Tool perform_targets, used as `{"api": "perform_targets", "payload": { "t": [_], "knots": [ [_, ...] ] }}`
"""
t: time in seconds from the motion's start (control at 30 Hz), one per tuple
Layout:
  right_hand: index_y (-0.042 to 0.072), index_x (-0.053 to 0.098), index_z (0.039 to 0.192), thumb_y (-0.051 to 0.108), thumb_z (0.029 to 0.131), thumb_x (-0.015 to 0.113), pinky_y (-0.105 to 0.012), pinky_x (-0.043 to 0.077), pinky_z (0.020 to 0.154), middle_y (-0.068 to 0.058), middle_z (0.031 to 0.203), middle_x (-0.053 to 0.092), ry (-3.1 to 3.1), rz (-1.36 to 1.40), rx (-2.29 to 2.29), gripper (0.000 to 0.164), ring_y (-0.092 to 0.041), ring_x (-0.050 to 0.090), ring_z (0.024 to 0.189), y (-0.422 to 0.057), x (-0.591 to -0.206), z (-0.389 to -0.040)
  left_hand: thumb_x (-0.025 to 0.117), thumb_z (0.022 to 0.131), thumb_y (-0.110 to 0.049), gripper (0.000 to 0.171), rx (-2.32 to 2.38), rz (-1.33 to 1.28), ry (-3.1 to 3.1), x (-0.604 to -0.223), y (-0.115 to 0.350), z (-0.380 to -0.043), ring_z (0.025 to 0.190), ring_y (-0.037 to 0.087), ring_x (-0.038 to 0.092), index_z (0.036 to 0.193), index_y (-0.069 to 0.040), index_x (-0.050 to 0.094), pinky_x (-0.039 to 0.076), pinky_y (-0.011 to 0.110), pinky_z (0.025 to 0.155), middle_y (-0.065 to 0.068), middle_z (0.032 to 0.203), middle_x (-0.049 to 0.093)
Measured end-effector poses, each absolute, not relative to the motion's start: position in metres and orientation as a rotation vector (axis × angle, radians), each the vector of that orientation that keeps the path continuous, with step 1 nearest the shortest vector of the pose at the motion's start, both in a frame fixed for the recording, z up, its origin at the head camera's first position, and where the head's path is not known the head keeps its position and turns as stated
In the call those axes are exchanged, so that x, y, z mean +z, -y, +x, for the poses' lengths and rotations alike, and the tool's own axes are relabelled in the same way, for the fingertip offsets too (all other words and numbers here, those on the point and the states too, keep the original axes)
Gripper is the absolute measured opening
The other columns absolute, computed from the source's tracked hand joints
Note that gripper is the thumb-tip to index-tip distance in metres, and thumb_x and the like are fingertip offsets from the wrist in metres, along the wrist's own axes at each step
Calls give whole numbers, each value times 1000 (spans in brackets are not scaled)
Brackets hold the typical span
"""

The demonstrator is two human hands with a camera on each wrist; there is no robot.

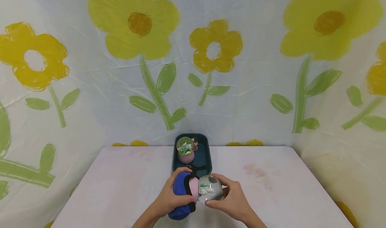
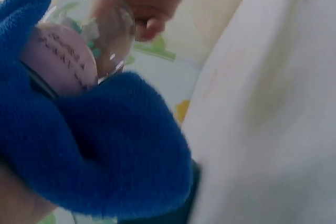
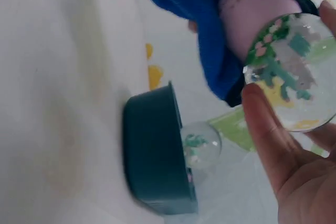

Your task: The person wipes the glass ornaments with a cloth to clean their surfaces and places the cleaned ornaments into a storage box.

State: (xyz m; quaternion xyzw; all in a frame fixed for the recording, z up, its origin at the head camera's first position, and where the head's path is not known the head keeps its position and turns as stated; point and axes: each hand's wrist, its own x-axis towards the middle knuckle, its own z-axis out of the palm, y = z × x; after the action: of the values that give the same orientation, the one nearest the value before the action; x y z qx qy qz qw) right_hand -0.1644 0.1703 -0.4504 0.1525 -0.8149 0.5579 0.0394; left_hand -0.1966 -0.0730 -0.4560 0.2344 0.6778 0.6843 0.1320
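A snow globe (image 1: 210,188) with a clear ball and a pink lettered base is held up on its side over the near part of the table. My left hand (image 1: 169,196) grips the pink base (image 3: 252,14) through a blue cloth (image 1: 180,184) with dark edging. From the other side, my right hand (image 1: 233,198) holds the clear ball between thumb and fingers. Green and pink figures show inside the ball in the right wrist view. In the left wrist view the cloth (image 2: 121,145) hangs in a loose fold below the base.
Just beyond the hands, a dark teal tray (image 1: 206,156) stands on the white table (image 1: 129,181). In it is another snow globe (image 1: 185,151) with a pink base, beside a small red and white item (image 1: 195,143) and a black thing (image 1: 197,168). A flowered curtain (image 1: 256,87) hangs behind.
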Motion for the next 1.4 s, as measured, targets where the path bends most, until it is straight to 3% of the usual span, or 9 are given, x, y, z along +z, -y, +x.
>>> {"api": "perform_targets", "payload": {
  "t": [0.1, 0.27, 0.37, 0.53, 0.67, 0.77, 0.97, 1.2, 1.4],
  "knots": [
    [15, 53, 135, 31, 73, 86, -29, 53, 59, -5, 110, 64, 2568, 516, 1680, 72, -14, 64, 71, -161, -448, -161, 75, 80, -20, 67, 2026, 668, -1903, -459, 82, -195, 106, 35, 51, 138, -22, 42, 49, 46, 81, 17, 128, 45],
    [21, 32, 150, 33, 76, 84, -30, 54, 67, -6, 134, 47, 2561, 907, 1394, 91, -14, 58, 96, -161, -451, -152, 66, 88, -23, 64, 2156, 713, -1631, -475, 90, -193, 107, 32, 55, 142, -13, 33, 50, 47, 84, 17, 125, 49],
    [15, 34, 149, 31, 78, 83, -30, 54, 74, -10, 142, 38, 2448, 1110, 1152, 88, -16, 58, 103, -166, -454, -153, 61, 91, -23, 63, 2170, 759, -1540, -483, 88, -193, 108, 31, 55, 144, -10, 29, 50, 46, 86, 15, 125, 51],
    [9, 43, 144, 22, 76, 85, -30, 54, 74, -10, 140, 43, 2296, 1202, 1220, 81, -19, 57, 106, -171, -456, -155, 64, 89, -22, 62, 2125, 773, -1547, -480, 82, -192, 105, 30, 57, 141, -11, 31, 51, 45, 83, 15, 123, 52],
    [9, 46, 142, 18, 73, 88, -28, 53, 59, -8, 126, 56, 2292, 1097, 1476, 81, -16, 61, 86, -170, -454, -155, 69, 86, -21, 64, 2057, 790, -1641, -473, 82, -191, 102, 31, 56, 139, -13, 34, 51, 45, 81, 15, 123, 51],
    [11, 49, 139, 16, 75, 85, -31, 54, 57, -10, 116, 60, 2400, 879, 1750, 73, -16, 64, 73, -169, -448, -158, 76, 80, -19, 68, 1994, 845, -1825, -466, 80, -194, 103, 33, 54, 137, -17, 39, 50, 45, 79, 15, 123, 49],
    [4, 47, 140, 12, 83, 78, -43, 56, 65, -19, 118, 55, 2465, 451, 2276, 66, -28, 64, 86, -165, -439, -164, 83, 72, -19, 74, 1867, 916, -2122, -462, 80, -198, 106, 34, 51, 134, -25, 43, 51, 41, 77, 12, 126, 47],
    [18, 50, 139, 22, 72, 88, -32, 54, 67, -9, 125, 55, 2513, 685, 1774, 77, -23, 59, 90, -152, -446, -162, 82, 73, -22, 75, 2015, 806, -2015, -475, 87, -203, 108, 35, 50, 136, -21, 41, 50, 44, 81, 15, 126, 47],
    [22, 51, 138, 26, 68, 91, -33, 53, 84, -4, 142, 45, 2342, 1152, 776, 81, -22, 59, 111, -159, -444, -172, 71, 81, -24, 73, 2121, 753, -1729, -477, 84, -208, 110, 34, 51, 143, -15, 33, 48, 46, 85, 18, 128, 46]
  ]
}}
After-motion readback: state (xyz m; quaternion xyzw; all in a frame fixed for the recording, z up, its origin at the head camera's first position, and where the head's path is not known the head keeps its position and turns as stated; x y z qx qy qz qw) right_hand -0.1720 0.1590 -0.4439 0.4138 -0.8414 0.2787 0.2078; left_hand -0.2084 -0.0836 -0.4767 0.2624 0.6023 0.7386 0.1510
